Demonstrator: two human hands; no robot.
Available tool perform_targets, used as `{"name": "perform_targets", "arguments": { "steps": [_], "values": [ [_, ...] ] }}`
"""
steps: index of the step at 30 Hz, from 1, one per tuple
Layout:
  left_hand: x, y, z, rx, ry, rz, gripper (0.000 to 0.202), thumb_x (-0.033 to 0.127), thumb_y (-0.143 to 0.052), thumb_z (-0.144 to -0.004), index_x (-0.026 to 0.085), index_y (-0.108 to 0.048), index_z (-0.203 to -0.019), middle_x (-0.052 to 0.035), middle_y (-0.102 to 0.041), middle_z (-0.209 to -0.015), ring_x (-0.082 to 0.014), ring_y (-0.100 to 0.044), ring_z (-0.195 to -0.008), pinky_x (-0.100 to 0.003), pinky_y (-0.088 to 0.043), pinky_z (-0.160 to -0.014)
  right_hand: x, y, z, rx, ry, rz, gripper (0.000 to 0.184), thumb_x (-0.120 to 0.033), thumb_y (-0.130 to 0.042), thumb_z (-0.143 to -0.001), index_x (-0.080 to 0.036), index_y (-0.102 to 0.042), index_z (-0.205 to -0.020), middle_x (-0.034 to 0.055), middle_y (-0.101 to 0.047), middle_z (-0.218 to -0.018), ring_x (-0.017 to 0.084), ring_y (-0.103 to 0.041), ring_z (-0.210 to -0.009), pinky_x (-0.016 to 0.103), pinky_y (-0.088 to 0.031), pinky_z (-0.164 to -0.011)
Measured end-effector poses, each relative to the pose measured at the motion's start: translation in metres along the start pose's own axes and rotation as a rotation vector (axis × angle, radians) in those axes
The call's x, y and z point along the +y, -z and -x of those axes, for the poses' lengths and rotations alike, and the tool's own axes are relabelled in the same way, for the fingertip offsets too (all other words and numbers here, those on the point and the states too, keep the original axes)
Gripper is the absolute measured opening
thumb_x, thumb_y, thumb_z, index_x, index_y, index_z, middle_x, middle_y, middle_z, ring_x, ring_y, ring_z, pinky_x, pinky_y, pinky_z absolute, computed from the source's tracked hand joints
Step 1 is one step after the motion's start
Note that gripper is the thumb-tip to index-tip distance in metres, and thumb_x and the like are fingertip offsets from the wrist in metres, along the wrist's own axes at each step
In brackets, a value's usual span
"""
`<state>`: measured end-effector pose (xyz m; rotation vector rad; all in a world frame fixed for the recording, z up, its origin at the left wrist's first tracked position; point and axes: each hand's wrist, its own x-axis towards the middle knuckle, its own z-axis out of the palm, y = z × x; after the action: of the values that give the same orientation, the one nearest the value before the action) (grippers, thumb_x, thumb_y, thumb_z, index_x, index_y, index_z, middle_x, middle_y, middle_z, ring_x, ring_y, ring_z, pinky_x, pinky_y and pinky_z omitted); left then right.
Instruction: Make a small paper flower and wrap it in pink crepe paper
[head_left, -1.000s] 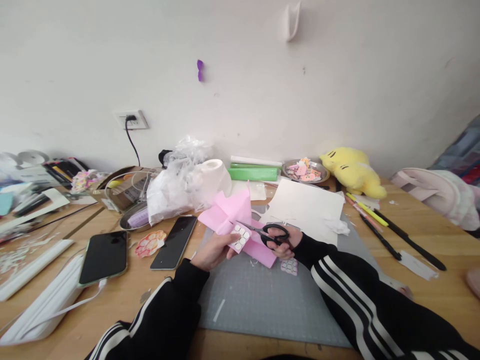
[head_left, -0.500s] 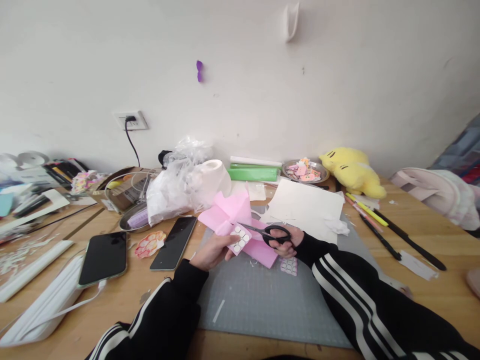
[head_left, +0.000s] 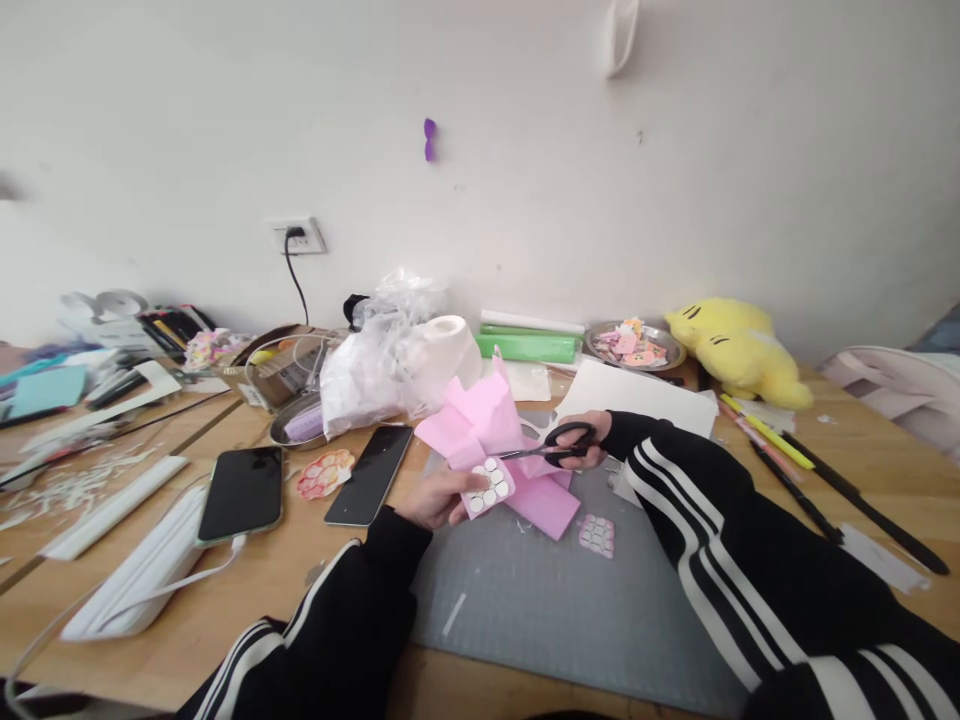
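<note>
My left hand (head_left: 437,498) pinches a small pinkish-white card with white circles (head_left: 495,487), the thumb lying on its face. My right hand (head_left: 592,438) grips black-handled scissors (head_left: 564,440) by the loops. The blades point left at the card's upper edge; whether they touch it I cannot tell. Behind the card, crumpled pink paper (head_left: 480,418) stands up, with a flat pink strip (head_left: 547,503) below it. To the right, a similar patterned piece (head_left: 597,536) lies on the grey cutting mat (head_left: 540,630).
Two phones, one dark (head_left: 370,475) and one on a charging cable (head_left: 241,494), lie at left, near a flower-like paper cutout (head_left: 324,474). Behind are a plastic bag (head_left: 360,375), a paper roll (head_left: 446,350), a plate of cutouts (head_left: 652,360) and a yellow plush (head_left: 735,345). Pens (head_left: 780,444) lie right.
The view has swung left, so everything sits farther right. The card has turned a little in my left hand. My right hand and the scissors have risen slightly relative to the card.
</note>
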<state>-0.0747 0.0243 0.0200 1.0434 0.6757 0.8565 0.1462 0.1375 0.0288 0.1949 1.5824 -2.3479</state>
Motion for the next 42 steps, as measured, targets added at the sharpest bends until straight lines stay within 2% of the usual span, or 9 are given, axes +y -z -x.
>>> {"name": "perform_targets", "arguments": {
  "steps": [11, 14, 17, 20, 24, 28, 31, 38, 42],
  "values": [
    [0.011, -0.004, 0.005, -0.097, 0.022, -0.043, 0.028, 0.029, -0.064, -0.056, 0.012, -0.050, -0.039, 0.0032, -0.036, -0.020, -0.0041, -0.028, -0.019, -0.021, -0.022, -0.030, -0.004, 0.003, -0.015, -0.024, 0.018, -0.002, 0.038, -0.042, -0.049, -0.072, -0.007, -0.049, -0.056, -0.0057, -0.034, -0.029, 0.002, -0.023, -0.022, 0.011, -0.017, -0.023],
    [0.011, -0.004, 0.006, -0.108, 0.013, -0.059, 0.030, 0.032, -0.065, -0.056, 0.012, -0.049, -0.039, 0.0042, -0.035, -0.020, -0.0036, -0.026, -0.018, -0.020, -0.021, -0.029, -0.003, -0.001, -0.018, 0.018, 0.052, -0.003, 0.041, -0.028, -0.030, -0.084, -0.005, -0.047, -0.056, -0.0051, -0.033, -0.029, 0.000, -0.023, -0.023, 0.009, -0.015, -0.027],
    [0.011, -0.004, 0.006, -0.106, 0.004, -0.065, 0.029, 0.033, -0.066, -0.056, 0.012, -0.051, -0.041, 0.0045, -0.035, -0.020, -0.0036, -0.025, -0.018, -0.020, -0.022, -0.028, -0.003, -0.005, -0.017, 0.058, 0.084, 0.000, 0.046, -0.014, -0.012, -0.085, -0.003, -0.047, -0.056, -0.0048, -0.032, -0.031, -0.001, -0.023, -0.025, 0.009, -0.014, -0.030],
    [0.010, -0.003, 0.005, -0.142, 0.027, -0.076, 0.031, 0.033, -0.066, -0.056, 0.012, -0.051, -0.040, 0.0034, -0.036, -0.021, -0.0040, -0.026, -0.020, -0.020, -0.024, -0.029, -0.002, -0.006, -0.015, 0.053, 0.091, 0.002, 0.039, -0.021, -0.026, -0.083, -0.003, -0.048, -0.057, -0.0044, -0.035, -0.032, -0.001, -0.024, -0.025, 0.009, -0.015, -0.029],
    [0.010, 0.001, 0.004, -0.194, 0.055, -0.098, 0.034, 0.032, -0.065, -0.058, 0.011, -0.048, -0.038, 0.0026, -0.038, -0.022, -0.0047, -0.031, -0.021, -0.019, -0.027, -0.030, 0.002, -0.003, -0.015, 0.010, 0.107, 0.003, 0.036, -0.038, -0.054, -0.067, -0.004, -0.049, -0.055, -0.0041, -0.038, -0.031, 0.001, -0.024, -0.022, 0.011, -0.016, -0.022],
    [0.011, 0.005, 0.004, -0.242, 0.100, -0.128, 0.029, 0.033, -0.064, -0.060, 0.009, -0.053, -0.047, 0.0034, -0.040, -0.024, -0.0045, -0.031, -0.020, -0.017, -0.022, -0.027, 0.006, 0.001, -0.015, -0.018, 0.104, 0.017, 0.040, -0.042, -0.054, -0.069, -0.005, -0.051, -0.056, -0.0048, -0.035, -0.030, 0.002, -0.024, -0.022, 0.011, -0.017, -0.021],
    [0.013, 0.004, 0.004, -0.274, 0.108, -0.138, 0.032, 0.034, -0.063, -0.061, 0.010, -0.050, -0.043, 0.0032, -0.039, -0.024, -0.0045, -0.031, -0.020, -0.017, -0.021, -0.026, 0.008, 0.002, -0.015, -0.029, 0.101, 0.027, 0.039, -0.042, -0.053, -0.070, -0.005, -0.052, -0.057, -0.0051, -0.035, -0.030, 0.002, -0.024, -0.023, 0.012, -0.017, -0.022],
    [0.019, 0.005, 0.005, -0.285, 0.131, -0.166, 0.029, 0.032, -0.063, -0.061, 0.010, -0.051, -0.048, 0.0007, -0.047, -0.032, -0.0054, -0.037, -0.024, -0.016, -0.022, -0.025, 0.007, -0.001, -0.014, -0.014, 0.084, 0.037, 0.036, -0.040, -0.053, -0.072, -0.007, -0.051, -0.058, -0.0062, -0.034, -0.030, 0.002, -0.022, -0.023, 0.012, -0.015, -0.022],
    [0.019, 0.004, 0.006, -0.271, 0.129, -0.157, 0.027, 0.031, -0.063, -0.061, 0.009, -0.052, -0.050, 0.0019, -0.046, -0.031, -0.0042, -0.033, -0.022, -0.016, -0.021, -0.025, 0.005, -0.007, -0.016, 0.007, 0.084, 0.039, 0.039, -0.043, -0.053, -0.070, -0.008, -0.050, -0.056, -0.0059, -0.034, -0.030, 0.002, -0.023, -0.022, 0.012, -0.015, -0.021]
  ]
}}
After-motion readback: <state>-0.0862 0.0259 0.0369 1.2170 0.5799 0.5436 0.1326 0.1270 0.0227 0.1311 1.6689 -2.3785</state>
